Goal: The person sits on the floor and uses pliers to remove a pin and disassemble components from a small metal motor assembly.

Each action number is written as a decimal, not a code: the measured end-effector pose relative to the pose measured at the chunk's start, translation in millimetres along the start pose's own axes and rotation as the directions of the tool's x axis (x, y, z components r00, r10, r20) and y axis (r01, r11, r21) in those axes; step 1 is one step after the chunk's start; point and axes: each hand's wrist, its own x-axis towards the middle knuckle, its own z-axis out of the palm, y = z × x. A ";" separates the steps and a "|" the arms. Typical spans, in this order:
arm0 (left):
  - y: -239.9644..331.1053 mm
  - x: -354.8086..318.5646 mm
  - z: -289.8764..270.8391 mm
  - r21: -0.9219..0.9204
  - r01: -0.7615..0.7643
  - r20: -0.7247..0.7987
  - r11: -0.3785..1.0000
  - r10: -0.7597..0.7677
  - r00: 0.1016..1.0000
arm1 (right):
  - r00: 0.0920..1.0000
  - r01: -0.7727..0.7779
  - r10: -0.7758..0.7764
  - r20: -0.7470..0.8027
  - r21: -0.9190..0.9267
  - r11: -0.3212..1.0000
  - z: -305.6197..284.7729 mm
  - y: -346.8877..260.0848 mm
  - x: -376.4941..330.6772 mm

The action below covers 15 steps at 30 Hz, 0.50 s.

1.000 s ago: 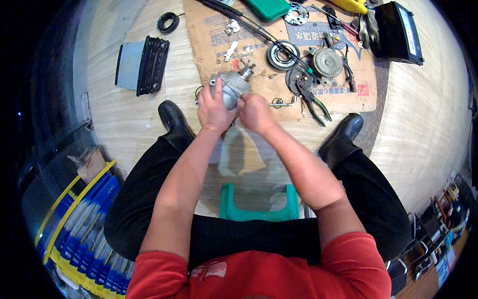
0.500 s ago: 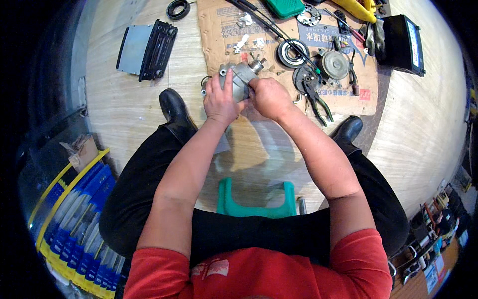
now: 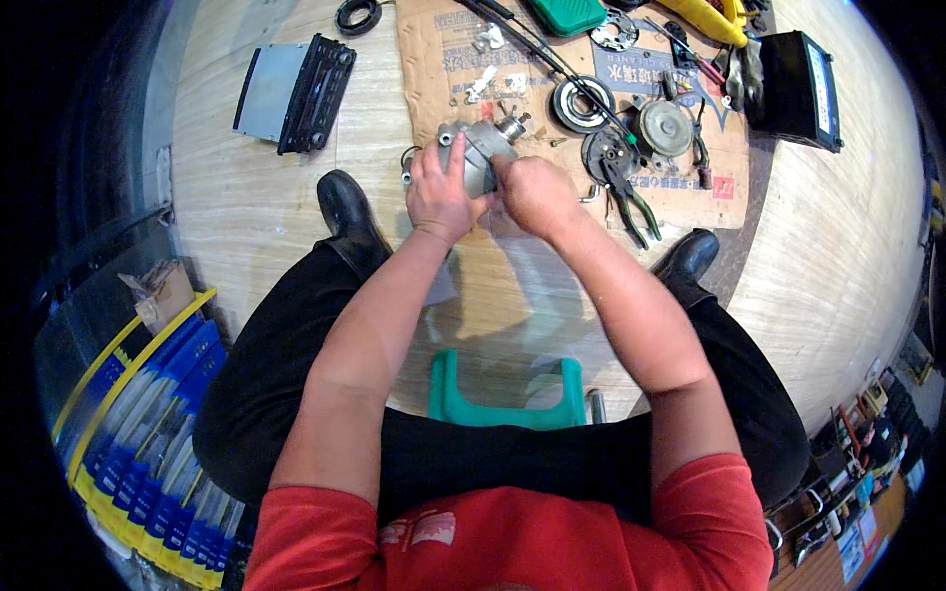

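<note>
A silver cast-metal compressor (image 3: 480, 148) with a short shaft at its upper right end is held over the near edge of the cardboard. My left hand (image 3: 440, 195) is spread over its left side, fingers on top and thumb toward the right, gripping it. Curled closed against the compressor's right side is my right hand (image 3: 535, 194); whatever its fingers pinch is hidden beneath them. Just to the right are a ring-shaped pulley (image 3: 582, 103), a round metal plate (image 3: 604, 153), a round motor-like part (image 3: 665, 128) and dark-handled pliers (image 3: 631, 202).
Cardboard (image 3: 709, 207) lies under the parts, with a green case (image 3: 567, 15) and black cables on it. A car battery (image 3: 796, 89) is at the right, a car stereo (image 3: 313, 94) at the left. A green stool (image 3: 507, 404) stands between my legs; a yellow rack (image 3: 143, 364) is lower left.
</note>
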 end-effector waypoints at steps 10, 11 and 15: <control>-7.0 -2.3 7.6 -0.027 -0.062 -0.083 0.998 0.060 0.995 | 0.965 0.217 -0.205 0.162 -0.058 0.975 -25.2 16.9 15.6; -6.4 -2.5 7.7 -0.025 -0.073 -0.095 0.997 0.070 0.993 | 0.960 0.233 -0.220 0.172 -0.060 0.971 -25.8 19.5 16.0; -5.1 -1.6 6.8 -0.034 -0.053 -0.079 0.998 0.050 0.996 | 0.955 0.275 -0.270 0.123 -0.026 0.961 -19.9 26.9 19.4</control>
